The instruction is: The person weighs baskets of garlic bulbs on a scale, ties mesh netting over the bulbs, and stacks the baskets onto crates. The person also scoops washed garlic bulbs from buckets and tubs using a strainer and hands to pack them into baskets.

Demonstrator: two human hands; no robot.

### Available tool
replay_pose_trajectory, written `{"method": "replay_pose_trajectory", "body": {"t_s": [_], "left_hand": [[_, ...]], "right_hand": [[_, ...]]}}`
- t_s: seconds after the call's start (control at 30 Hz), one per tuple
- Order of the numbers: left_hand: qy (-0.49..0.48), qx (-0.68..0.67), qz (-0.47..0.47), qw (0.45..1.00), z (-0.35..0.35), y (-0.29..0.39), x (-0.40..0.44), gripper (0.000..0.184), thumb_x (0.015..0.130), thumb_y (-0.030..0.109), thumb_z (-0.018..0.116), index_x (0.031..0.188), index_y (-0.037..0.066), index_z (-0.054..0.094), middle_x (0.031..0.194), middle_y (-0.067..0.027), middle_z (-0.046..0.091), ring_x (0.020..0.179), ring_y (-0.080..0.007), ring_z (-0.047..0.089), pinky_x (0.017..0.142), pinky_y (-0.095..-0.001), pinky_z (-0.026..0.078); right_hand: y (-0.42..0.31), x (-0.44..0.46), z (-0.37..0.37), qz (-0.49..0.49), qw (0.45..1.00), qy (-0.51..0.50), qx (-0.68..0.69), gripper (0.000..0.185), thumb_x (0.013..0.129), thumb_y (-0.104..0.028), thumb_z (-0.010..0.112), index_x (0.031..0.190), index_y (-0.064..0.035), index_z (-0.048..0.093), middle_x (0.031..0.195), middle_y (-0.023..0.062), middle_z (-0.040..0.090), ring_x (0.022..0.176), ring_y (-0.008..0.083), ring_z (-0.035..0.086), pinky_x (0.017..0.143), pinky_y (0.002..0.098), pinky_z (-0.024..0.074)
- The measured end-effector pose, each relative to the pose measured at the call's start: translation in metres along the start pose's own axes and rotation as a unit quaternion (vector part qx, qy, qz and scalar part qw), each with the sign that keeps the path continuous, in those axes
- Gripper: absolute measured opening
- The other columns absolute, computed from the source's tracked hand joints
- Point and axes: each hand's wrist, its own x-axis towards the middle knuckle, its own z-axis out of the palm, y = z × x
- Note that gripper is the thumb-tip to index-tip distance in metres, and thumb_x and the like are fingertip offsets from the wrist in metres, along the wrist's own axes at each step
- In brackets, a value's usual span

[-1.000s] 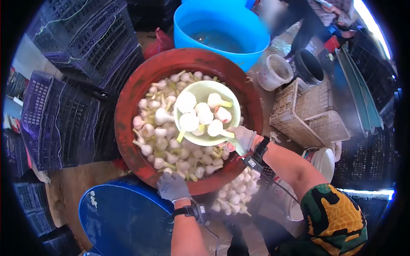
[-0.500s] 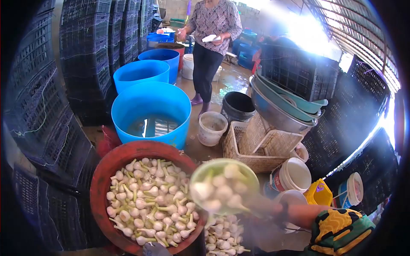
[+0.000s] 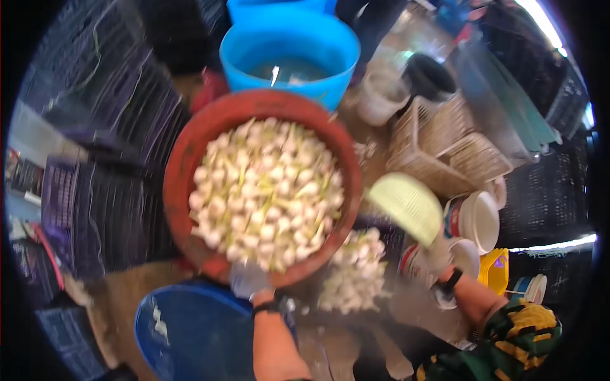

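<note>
You're holding a pale-green strainer (image 3: 406, 204) in your R hand (image 3: 437, 254); it's tilting, motion-blurred, perforated side showing, nr a smaller garlic pile (image 3: 353, 273). Your L hand (image 3: 249, 278) is touching the rim of a round red tub (image 3: 180, 168), where whitish garlic bulbs (image 3: 267, 190) w/ greenish stems are lying jumbled.

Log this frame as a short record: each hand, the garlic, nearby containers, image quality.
left hand: gloved, at the near rim of the red tub
right hand: holding the green strainer right of the tub; contents not visible
tub garlic: many bulbs with stems
second garlic heap: right of the tub, container unclear
blue tub: beyond the red tub
dark crates: stacked at left
image: blurred, especially strainer and right hand
</note>
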Motion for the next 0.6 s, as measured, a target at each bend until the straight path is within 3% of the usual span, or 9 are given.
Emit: {"method": "replay_pose_trajectory", "body": {"t_s": [0.07,0.13,0.2,0.27,0.33,0.4,0.47,0.53,0.6], "left_hand": [[0.035,-0.076,-0.065,0.994,-0.01,0.01,-0.001,0.029,0.083,0.033,0.048,0.086,0.009,0.065,0.096,-0.0135,0.064,0.089,-0.032,0.059,0.076,-0.0453,0.046],[0.004,-0.071,-0.081,0.994,-0.024,0.016,-0.004,0.031,0.084,0.032,0.046,0.089,0.007,0.063,0.097,-0.0136,0.063,0.093,-0.0318,0.058,0.079,-0.0451,0.046],[-0.024,-0.068,-0.094,0.993,-0.024,0.018,0.0,0.032,0.085,0.032,0.044,0.091,0.005,0.062,0.098,-0.0137,0.062,0.097,-0.0316,0.056,0.081,-0.0449,0.045],[0.014,-0.074,-0.083,0.994,-0.019,0.015,-0.001,0.029,0.082,0.034,0.048,0.085,0.008,0.063,0.092,-0.0123,0.063,0.088,-0.0316,0.059,0.076,-0.0454,0.046],[0.012,-0.063,-0.079,0.995,-0.015,0.011,-0.001,0.029,0.082,0.034,0.048,0.084,0.009,0.063,0.09,-0.0119,0.063,0.087,-0.0315,0.058,0.075,-0.0453,0.046],[0.036,-0.059,-0.076,0.995,-0.011,0.01,0.0,0.029,0.083,0.035,0.048,0.083,0.01,0.063,0.088,-0.013,0.063,0.086,-0.0325,0.059,0.073,-0.0459,0.047],[0.021,-0.053,-0.073,0.996,-0.007,0.006,0.007,0.028,0.082,0.033,0.049,0.085,0.009,0.063,0.089,-0.0134,0.063,0.085,-0.0326,0.059,0.073,-0.0462,0.047],[-0.009,-0.058,-0.073,0.996,-0.001,0.005,0.002,0.028,0.082,0.032,0.05,0.088,0.009,0.063,0.089,-0.0143,0.063,0.082,-0.0331,0.06,0.072,-0.0462,0.048],[-0.002,-0.073,-0.07,0.995,-0.001,0.005,0.005,0.029,0.081,0.033,0.05,0.089,0.009,0.064,0.088,-0.0154,0.063,0.08,-0.0339,0.06,0.069,-0.0457,0.048]], "right_hand": [[-0.056,0.041,-0.012,0.153,0.976,-0.045,0.147,0.031,0.092,-0.008,0.05,0.123,-0.0021,0.047,0.104,0.0064,0.061,0.08,0.0137,0.061,0.072,0.0279,0.0509],[-0.095,0.087,0.007,0.125,0.941,-0.031,0.314,0.039,0.09,-0.015,0.057,0.123,0.0025,0.046,0.093,0.0084,0.064,0.079,0.011,0.061,0.063,0.0267,0.0504],[-0.145,0.14,0.021,0.16,0.94,-0.161,0.255,0.043,0.089,-0.015,0.058,0.125,0.0027,0.044,0.102,0.0095,0.062,0.08,0.0115,0.061,0.063,0.0263,0.0505],[-0.166,0.181,0.064,0.104,0.925,-0.167,0.326,0.048,0.088,-0.018,0.061,0.127,0.0025,0.042,0.109,0.012,0.06,0.086,0.013,0.061,0.07,0.0283,0.0513],[-0.172,0.207,0.1,-0.033,0.958,-0.087,0.273,0.053,0.087,-0.02,0.063,0.129,0.0038,0.04,0.111,0.0133,0.06,0.094,0.0156,0.06,0.079,0.0308,0.0501],[-0.16,0.202,0.11,-0.006,0.984,-0.037,0.172,0.05,0.087,-0.023,0.063,0.124,0.0046,0.045,0.115,0.0152,0.056,0.102,0.0206,0.057,0.088,0.0329,0.0469],[-0.146,0.183,0.102,-0.009,0.981,-0.022,0.195,0.05,0.088,-0.024,0.062,0.125,0.0043,0.045,0.111,0.0138,0.059,0.097,0.0197,0.06,0.081,0.0299,0.0491],[-0.127,0.148,0.083,0.122,0.941,-0.014,0.317,0.046,0.089,-0.022,0.06,0.125,0.0035,0.046,0.105,0.012,0.062,0.089,0.016,0.062,0.073,0.0261,0.0494],[-0.095,0.113,0.077,0.16,0.941,0.006,0.298,0.039,0.089,-0.018,0.058,0.121,0.0034,0.049,0.099,0.0102,0.064,0.082,0.0119,0.062,0.067,0.0231,0.0478]]}}
